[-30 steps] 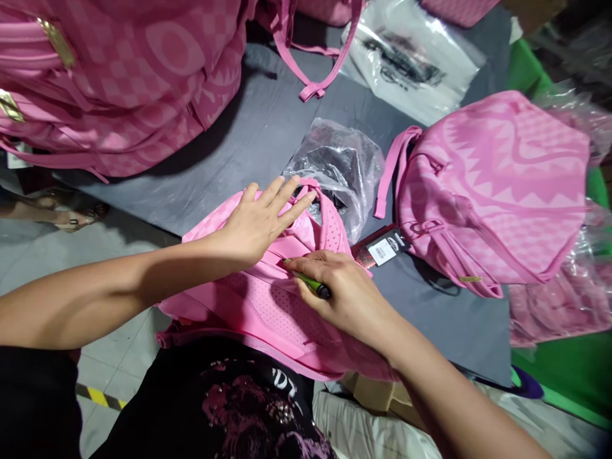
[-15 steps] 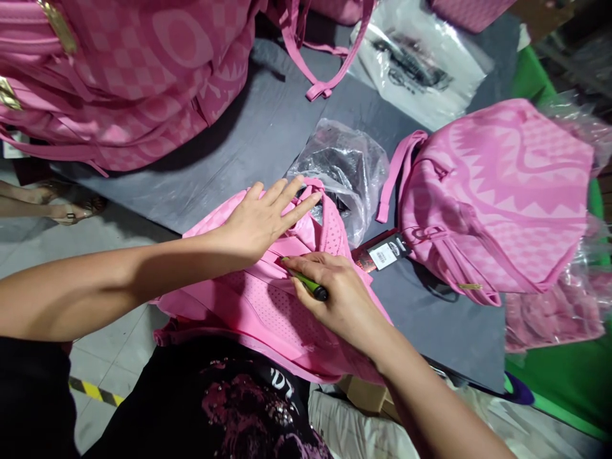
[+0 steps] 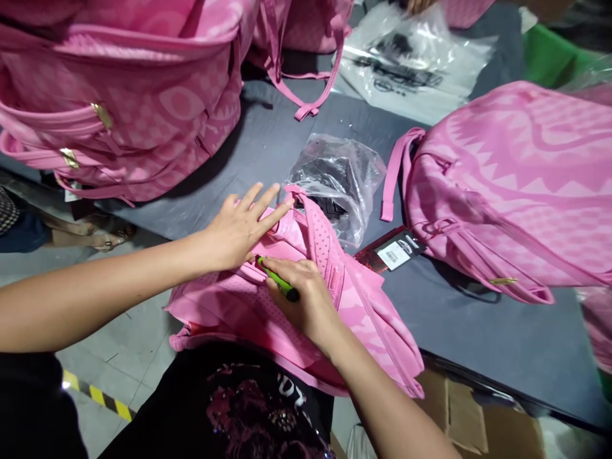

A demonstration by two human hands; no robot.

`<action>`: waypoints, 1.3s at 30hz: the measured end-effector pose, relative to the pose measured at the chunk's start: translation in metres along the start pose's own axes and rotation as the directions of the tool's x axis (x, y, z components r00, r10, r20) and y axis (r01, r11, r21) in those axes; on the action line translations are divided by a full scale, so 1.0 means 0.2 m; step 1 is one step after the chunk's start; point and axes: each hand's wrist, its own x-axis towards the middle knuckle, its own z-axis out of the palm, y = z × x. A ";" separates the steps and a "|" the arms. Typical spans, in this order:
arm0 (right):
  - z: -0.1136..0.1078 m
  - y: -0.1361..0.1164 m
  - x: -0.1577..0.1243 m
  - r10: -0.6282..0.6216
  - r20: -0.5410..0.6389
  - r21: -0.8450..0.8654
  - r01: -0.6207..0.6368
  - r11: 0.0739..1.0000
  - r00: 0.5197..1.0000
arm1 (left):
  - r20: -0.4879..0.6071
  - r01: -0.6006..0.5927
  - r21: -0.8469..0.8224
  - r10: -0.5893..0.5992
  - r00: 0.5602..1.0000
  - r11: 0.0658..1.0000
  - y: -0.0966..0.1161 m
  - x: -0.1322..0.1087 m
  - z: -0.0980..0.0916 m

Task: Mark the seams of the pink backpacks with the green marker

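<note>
A pink backpack (image 3: 377, 319) with mesh-patterned padding and straps lies at the table's near edge, against my body. My left hand (image 3: 239, 233) rests on its upper left part, fingers stretched out and spread, holding nothing. My right hand (image 3: 301, 290) is closed around a slim green tool with a black end (image 3: 282, 285); I cannot tell its kind. The tool's far tip is at the backpack's surface, close beside my left hand. What the tip touches is hidden by my fingers.
A crumpled clear plastic bag (image 3: 335, 178) lies just beyond the backpack. Another pink backpack (image 3: 516, 191) with a hang tag (image 3: 396, 252) is on the right, and a large one (image 3: 157, 115) at the left. A printed plastic bag (image 3: 411, 70) lies farther back on the grey table (image 3: 459, 325).
My view has shifted. My right hand with the green tool has moved left along the backpack, closer to my left hand, which stays spread on it.
</note>
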 end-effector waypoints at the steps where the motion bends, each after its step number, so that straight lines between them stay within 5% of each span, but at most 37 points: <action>1: 0.01 0.01 -0.01 -0.021 -0.035 -0.008 0.021 1.000 0.999 | 0.025 0.035 0.016 -0.036 0.999 0.999 0.01 -0.01 -0.02; 5: 0.04 0.04 -0.03 -0.035 -0.082 -0.002 0.035 0.999 0.996 | 0.080 0.102 0.083 -0.109 0.991 0.991 0.01 0.01 -0.03; 12: 0.02 0.02 0.01 0.081 0.077 -0.113 -0.072 0.991 0.994 | 0.099 0.032 0.061 -0.038 0.994 0.998 -0.06 0.03 -0.03; 22: 0.04 0.07 0.01 0.078 0.054 -0.060 -0.075 0.995 0.995 | 0.148 0.216 0.212 -0.250 0.957 0.953 0.11 0.08 -0.03; 29: 0.01 0.08 -0.01 0.028 0.049 -0.009 -0.028 1.000 0.998 | 0.142 0.077 0.105 -0.092 0.986 0.991 0.01 0.02 -0.02; 34: 0.02 0.09 -0.02 -0.028 0.018 -0.006 0.028 1.000 0.999 | -0.005 0.280 -0.091 -0.281 0.960 0.956 0.00 -0.06 0.04; 39: -0.01 0.08 -0.01 -0.013 0.049 0.027 0.012 1.000 0.999 | 0.154 0.305 -0.073 -0.292 0.944 0.949 -0.02 -0.06 0.01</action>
